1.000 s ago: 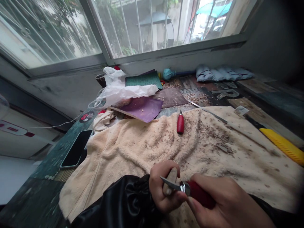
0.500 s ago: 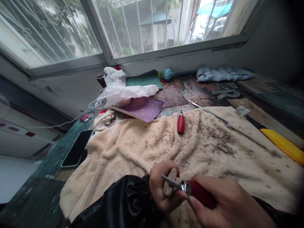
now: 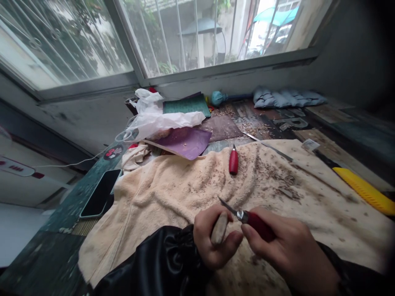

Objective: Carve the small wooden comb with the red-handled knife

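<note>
My left hand (image 3: 212, 238) is closed around a small, pale piece of wood (image 3: 219, 229), whose rounded end sticks up between thumb and forefinger. In my right hand (image 3: 286, 242) is a carving knife (image 3: 261, 225) with a red handle, a shiny metal collar and a short pointed blade. The blade points up and left, just beyond the wood and apart from it. Both hands are over a beige towel (image 3: 160, 185) strewn with brown shavings. A second red-handled knife (image 3: 233, 161) lies on the towel ahead of my hands, its tip pointing away.
To the left lies a phone (image 3: 101, 193). Behind the towel are a purple sheet (image 3: 188, 144), a white plastic bag (image 3: 173, 120) and a green mat (image 3: 187, 105). A yellow-handled saw (image 3: 364, 189) lies at the right. A barred window (image 3: 197, 41) is behind the table.
My right hand has raised the knife up and away from the wood, where the blade lay across it before. My left hand keeps its hold, with the thumb now lower and off the knife.
</note>
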`<state>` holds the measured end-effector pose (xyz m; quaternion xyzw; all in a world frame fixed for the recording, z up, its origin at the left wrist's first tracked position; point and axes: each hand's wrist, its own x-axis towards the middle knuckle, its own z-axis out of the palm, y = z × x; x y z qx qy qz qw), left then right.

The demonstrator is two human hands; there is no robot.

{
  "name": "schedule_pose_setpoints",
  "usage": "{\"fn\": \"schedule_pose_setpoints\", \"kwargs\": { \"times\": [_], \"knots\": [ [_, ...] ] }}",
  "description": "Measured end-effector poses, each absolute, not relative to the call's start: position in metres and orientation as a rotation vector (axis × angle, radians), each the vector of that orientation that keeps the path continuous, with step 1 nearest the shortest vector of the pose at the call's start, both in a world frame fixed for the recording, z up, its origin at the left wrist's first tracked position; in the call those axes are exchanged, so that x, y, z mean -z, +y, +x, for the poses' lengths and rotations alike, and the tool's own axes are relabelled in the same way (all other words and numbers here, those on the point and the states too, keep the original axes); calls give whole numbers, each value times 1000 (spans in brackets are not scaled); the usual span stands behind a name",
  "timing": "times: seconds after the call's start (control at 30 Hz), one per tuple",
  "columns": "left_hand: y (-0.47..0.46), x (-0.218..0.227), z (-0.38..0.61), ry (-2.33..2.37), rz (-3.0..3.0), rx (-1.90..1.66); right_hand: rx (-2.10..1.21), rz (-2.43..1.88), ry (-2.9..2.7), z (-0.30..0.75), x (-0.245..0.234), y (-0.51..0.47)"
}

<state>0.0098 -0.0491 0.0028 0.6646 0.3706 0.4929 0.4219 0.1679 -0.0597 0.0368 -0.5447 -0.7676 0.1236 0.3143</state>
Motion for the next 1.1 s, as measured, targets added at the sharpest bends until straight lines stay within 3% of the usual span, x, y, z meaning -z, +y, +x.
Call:
{"fn": "schedule_pose_setpoints", "kwargs": {
  "times": [0.4,0.7,0.93,1.1],
  "knots": [
    [-34,12,8,887,1556,-1167,-572,-1614,-1615,172,-11,-24],
    [-9,19,7,885,1225,-1214,-858,-1259,-1253,170,-19,10],
    [8,4,-15,1108,2068,-1366,-744,-1074,-1015,182,-1,12],
    [12,1,-24,1306,2406,-1315,-618,-1206,-1428,174,13,-7]
  ]
}}
